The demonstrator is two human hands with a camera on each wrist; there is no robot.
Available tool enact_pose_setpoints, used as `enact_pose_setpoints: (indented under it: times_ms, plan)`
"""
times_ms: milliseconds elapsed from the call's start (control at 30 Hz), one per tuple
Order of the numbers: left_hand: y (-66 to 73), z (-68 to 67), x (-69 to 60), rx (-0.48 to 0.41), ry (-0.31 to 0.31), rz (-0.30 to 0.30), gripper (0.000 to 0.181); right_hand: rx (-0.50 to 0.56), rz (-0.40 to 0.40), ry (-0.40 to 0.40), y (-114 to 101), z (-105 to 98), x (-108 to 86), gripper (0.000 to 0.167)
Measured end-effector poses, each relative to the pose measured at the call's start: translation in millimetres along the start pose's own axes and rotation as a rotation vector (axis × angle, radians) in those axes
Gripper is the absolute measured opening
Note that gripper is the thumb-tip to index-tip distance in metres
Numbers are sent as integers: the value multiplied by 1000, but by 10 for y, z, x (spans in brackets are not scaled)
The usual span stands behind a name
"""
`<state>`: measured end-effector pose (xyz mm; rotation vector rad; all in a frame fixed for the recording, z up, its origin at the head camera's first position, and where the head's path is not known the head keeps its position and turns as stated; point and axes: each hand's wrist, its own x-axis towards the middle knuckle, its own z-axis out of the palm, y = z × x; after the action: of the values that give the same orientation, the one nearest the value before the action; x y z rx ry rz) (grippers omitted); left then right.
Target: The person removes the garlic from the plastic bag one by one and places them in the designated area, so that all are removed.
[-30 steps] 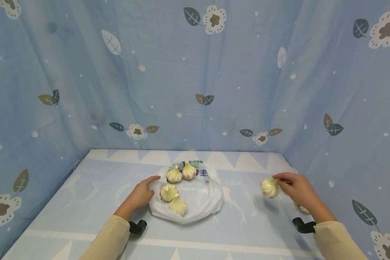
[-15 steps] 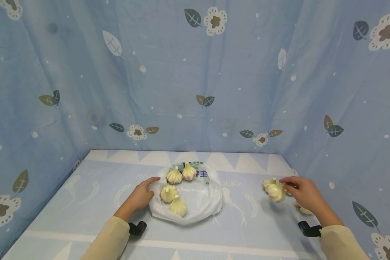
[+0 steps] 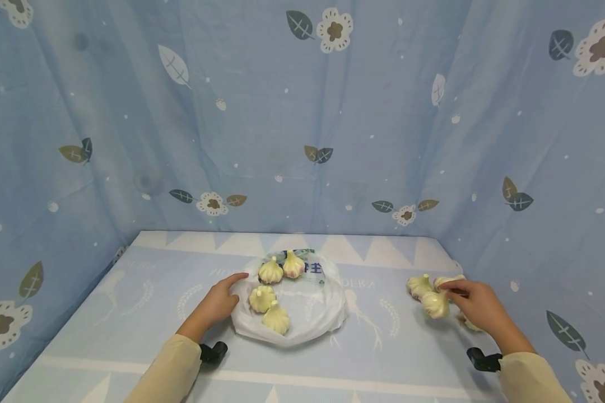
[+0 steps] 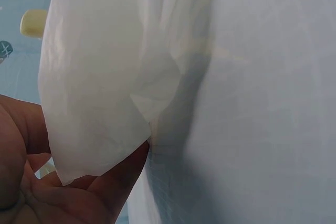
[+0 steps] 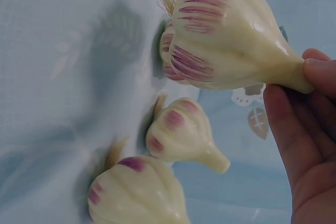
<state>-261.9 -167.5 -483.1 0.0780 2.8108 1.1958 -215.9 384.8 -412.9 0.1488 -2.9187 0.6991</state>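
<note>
Bulbs (image 3: pixel 420 286) on the table (image 3: pixel 383 358) crowd the garlic (image 3: pixel 435 305) the right hand (image 3: pixel 478 303) pinches.

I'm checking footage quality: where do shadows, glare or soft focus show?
Head view: soft shadows on the pale-blue patterned tabletop near the right hand; left wrist: a dark shadow beside the translucent white plastic bag, the tabletop hazy; right wrist: glossy highlights on the held purple-streaked cream garlic bulb.

Blue fabric (image 3: pixel 262 117) is hanging behind the table (image 3: pixel 373 364) and down both sides, falling in soft folds. Pale flowers (image 3: pixel 335 30) and white, brown and dark grey-green leaves (image 3: pixel 173 64) are dotting it. Light-blue tabletop is showing white bands (image 3: pixel 199 244), triangles (image 3: pixel 360 245), faint lettering (image 3: pixel 358 284). Soft light is casting blurred shadows.
</note>
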Motion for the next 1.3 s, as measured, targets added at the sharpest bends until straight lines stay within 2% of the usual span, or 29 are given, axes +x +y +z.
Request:
enact_pose_setpoints:
  times_ms: [300, 667, 867, 1300]
  plan:
    - [8, 3, 3, 10, 14, 17, 60, 27, 51, -46, 72, 21, -18, 31]
    - [19, -13, -6, 17, 16, 16, 59, -6, 54, 7, 216, 106, 1, 28]
    - [27, -22, 1, 10, 12, 30, 59, 13, 91, 7, 270, 127, 6, 30]
    - [9, -12, 8, 8, 10, 30, 59, 2, 118, 27, 352, 147, 18, 30]
